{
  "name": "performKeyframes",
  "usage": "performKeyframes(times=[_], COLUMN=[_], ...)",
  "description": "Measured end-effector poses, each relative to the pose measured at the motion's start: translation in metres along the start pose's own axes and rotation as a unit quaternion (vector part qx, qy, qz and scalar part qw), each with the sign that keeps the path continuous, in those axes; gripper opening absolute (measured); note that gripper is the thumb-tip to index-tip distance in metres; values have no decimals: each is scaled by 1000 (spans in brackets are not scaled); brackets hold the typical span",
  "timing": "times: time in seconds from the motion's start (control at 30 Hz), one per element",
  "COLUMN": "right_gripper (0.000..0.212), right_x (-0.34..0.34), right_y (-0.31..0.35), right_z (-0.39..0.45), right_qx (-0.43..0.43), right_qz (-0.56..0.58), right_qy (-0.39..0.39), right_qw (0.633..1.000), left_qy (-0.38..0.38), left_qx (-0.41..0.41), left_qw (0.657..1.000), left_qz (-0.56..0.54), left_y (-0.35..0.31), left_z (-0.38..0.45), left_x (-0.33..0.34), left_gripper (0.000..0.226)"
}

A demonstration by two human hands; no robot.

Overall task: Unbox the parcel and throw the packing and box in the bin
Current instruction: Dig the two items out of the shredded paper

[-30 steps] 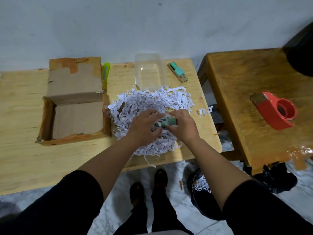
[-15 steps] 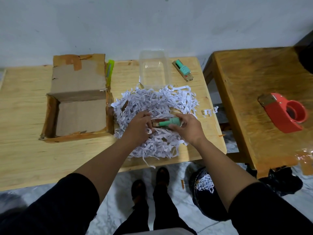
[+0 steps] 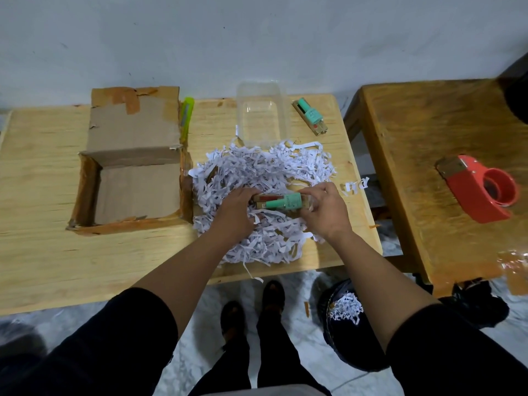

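Observation:
A heap of white shredded paper [image 3: 265,172] lies on the pale wooden table [image 3: 43,252]. Over the heap, my left hand [image 3: 234,215] and my right hand [image 3: 323,212] both grip a small green and gold boxed item [image 3: 281,202], one at each end. The open cardboard box [image 3: 134,167] stands to the left of the heap, its flap up against the wall and its inside bare. A black bin [image 3: 348,332] sits on the floor below the table's right corner, with some shredded paper in it.
A clear plastic tray [image 3: 261,115] and a second green boxed item [image 3: 310,115] lie behind the heap. A yellow-green cutter [image 3: 186,115] rests beside the box flap. A red tape dispenser [image 3: 483,190] sits on the darker table [image 3: 428,132] at right.
Both hands have lifted the green and gold item out of the shredded paper, so more of it shows. The camera has drifted slightly.

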State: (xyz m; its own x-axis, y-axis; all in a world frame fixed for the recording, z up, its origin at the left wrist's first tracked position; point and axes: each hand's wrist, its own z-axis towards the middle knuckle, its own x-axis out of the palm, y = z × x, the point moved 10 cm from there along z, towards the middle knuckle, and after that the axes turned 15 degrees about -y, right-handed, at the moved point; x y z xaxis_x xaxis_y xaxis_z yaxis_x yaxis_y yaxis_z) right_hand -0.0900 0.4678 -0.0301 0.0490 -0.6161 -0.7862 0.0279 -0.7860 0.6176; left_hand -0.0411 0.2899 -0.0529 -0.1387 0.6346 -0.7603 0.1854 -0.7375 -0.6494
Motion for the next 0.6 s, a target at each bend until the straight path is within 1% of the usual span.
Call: performKeyframes(times=[0.13, 0.2, 0.3, 0.4, 0.5, 0.6], right_gripper=[36, 37, 37, 35, 36, 39], right_x=[-11, -12, -11, -12, -16, -22], right_y=[10, 11, 0, -13, -22, -26], right_z=[-2, -3, -8, -14, -19, -22], right_qx=[-32, -21, 34, 94, 148, 182], right_qz=[28, 34, 66, 112, 153, 200], right_qy=[-9, -3, -7, -34, -61, -89], right_qw=[999, 999, 997, 989, 975, 959], left_qy=[-6, -8, -5, 2, 1, -2], left_qx=[-5, -8, -13, -20, -7, 4], left_qw=[1000, 1000, 1000, 1000, 999, 999], left_qz=[12, 18, 22, 23, 31, 34], left_y=[3, 3, 3, 5, 5, 5], left_z=[2, 2, 1, -1, -2, -3], left_x=[2, 3, 3, 4, 5, 6], left_gripper=[62, 63, 65, 68, 66, 62])
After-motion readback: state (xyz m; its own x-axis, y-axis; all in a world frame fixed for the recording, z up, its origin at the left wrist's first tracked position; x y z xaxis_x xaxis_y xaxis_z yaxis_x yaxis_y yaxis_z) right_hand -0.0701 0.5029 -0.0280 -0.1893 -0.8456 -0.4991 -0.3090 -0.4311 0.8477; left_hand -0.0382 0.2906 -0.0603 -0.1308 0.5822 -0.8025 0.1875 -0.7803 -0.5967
